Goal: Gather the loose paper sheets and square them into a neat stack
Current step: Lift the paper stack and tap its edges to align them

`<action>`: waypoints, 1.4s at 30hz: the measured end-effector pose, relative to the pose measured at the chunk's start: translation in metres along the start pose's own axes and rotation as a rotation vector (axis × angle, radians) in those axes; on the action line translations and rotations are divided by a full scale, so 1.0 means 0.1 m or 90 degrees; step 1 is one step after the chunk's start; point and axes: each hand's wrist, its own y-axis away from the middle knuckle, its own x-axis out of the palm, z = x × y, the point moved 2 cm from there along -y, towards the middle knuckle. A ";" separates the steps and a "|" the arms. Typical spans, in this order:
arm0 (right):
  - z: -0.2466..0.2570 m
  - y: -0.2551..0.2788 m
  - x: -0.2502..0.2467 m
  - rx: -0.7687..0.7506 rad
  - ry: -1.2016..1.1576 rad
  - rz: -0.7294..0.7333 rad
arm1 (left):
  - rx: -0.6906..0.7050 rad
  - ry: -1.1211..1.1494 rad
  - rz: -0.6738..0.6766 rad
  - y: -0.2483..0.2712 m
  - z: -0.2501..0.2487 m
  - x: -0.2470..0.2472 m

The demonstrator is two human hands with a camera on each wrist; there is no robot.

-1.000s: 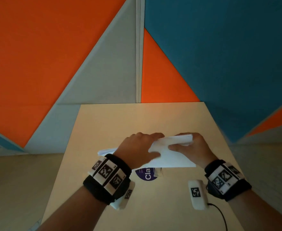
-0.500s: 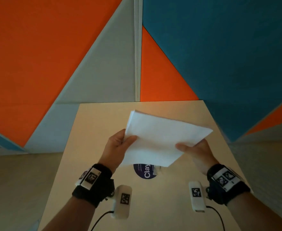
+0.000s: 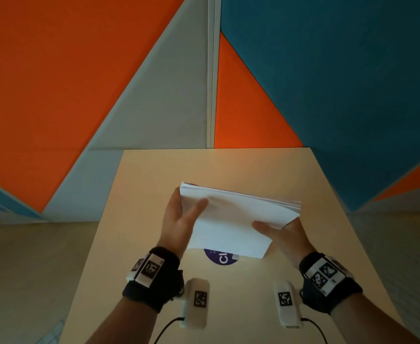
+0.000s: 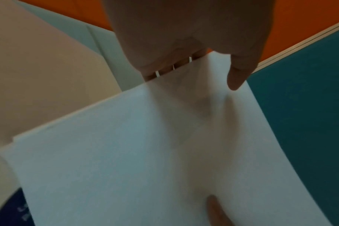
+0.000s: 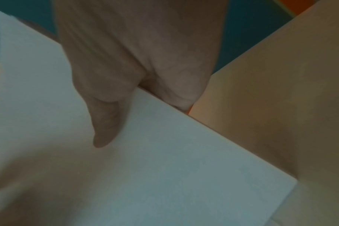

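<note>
Near: sticker (image 3: 221,257) on table (image 3: 303,194), half under sheets (image 3: 233,219). I hold sheets lifted above table centre, left hand (image 3: 179,219) and right hand (image 3: 282,235) clamped on opposite edges, thumbs on top. Light, floppy, slippery; far edges fanned. Best gripped at side edges. No containers visible.

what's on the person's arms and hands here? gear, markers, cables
Bare hands and forearms; no sleeves or gloves visible. Each wrist carries a black wrist strap, left and right, topped with white plates printed with black-and-white square fiducial tags. A white rounded camera pod sits inside each wrist, left and right, each bearing one tag and trailing a thin black cable toward the body.
</note>
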 end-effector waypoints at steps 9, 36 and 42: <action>0.02 0.02 0.04 -0.008 -0.042 -0.002 | 0.052 0.027 -0.077 0.00 -0.17 0.14; 0.33 0.02 -0.01 -0.090 -0.029 -0.031 | 0.030 -0.038 -0.116 -0.15 -0.18 0.09; 0.40 0.03 0.02 -0.090 -0.025 -0.032 | 0.085 -0.132 -0.133 -0.13 -0.29 0.10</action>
